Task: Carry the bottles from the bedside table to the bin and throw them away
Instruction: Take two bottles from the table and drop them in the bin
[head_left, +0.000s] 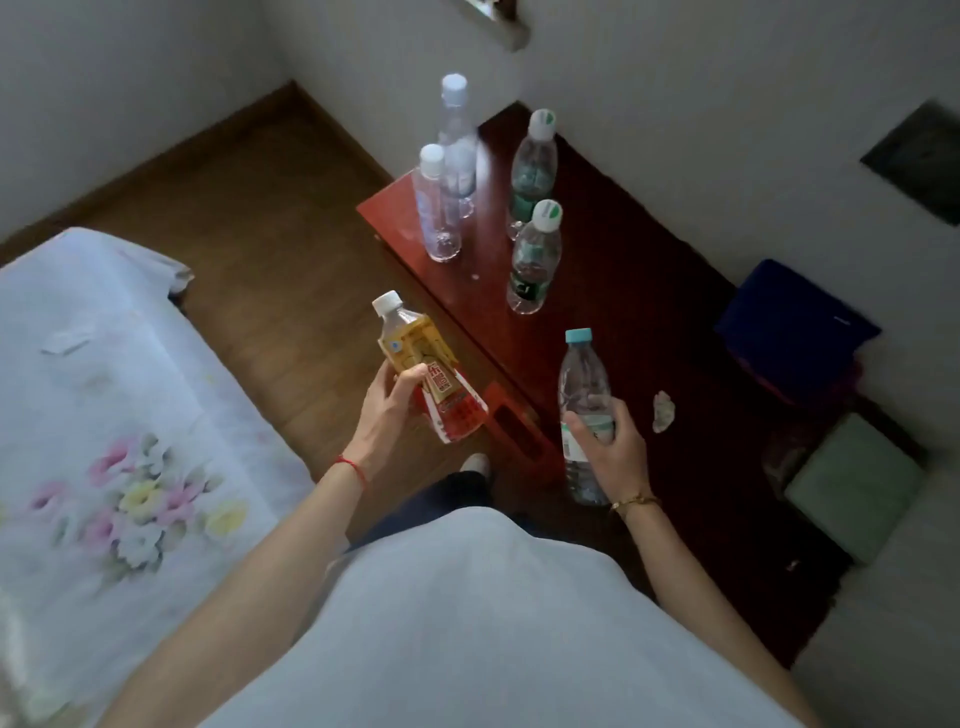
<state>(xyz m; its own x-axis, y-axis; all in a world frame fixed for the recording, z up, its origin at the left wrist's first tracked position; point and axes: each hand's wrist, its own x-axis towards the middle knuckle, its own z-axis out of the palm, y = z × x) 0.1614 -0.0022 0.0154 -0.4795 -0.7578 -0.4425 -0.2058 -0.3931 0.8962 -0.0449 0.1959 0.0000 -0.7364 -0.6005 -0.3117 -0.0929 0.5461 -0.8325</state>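
My left hand (387, 410) grips a yellow and red labelled bottle (431, 374) with a white cap, held tilted above the near edge of the dark red bedside table (613, 291). My right hand (613, 447) is closed around a clear water bottle (584, 395) with a light blue cap, held upright over the table's near end. Several more bottles stand on the table: two clear ones with white caps (457, 150) at its far left and two with green labels (535, 254) in the middle. No bin is in view.
A bed with a flowered sheet (114, 415) lies at the left, across a strip of wooden floor (270, 228). A crumpled scrap (662, 410) lies on the table. A dark blue item (795, 327) and a green one (852, 488) sit at the right by the wall.
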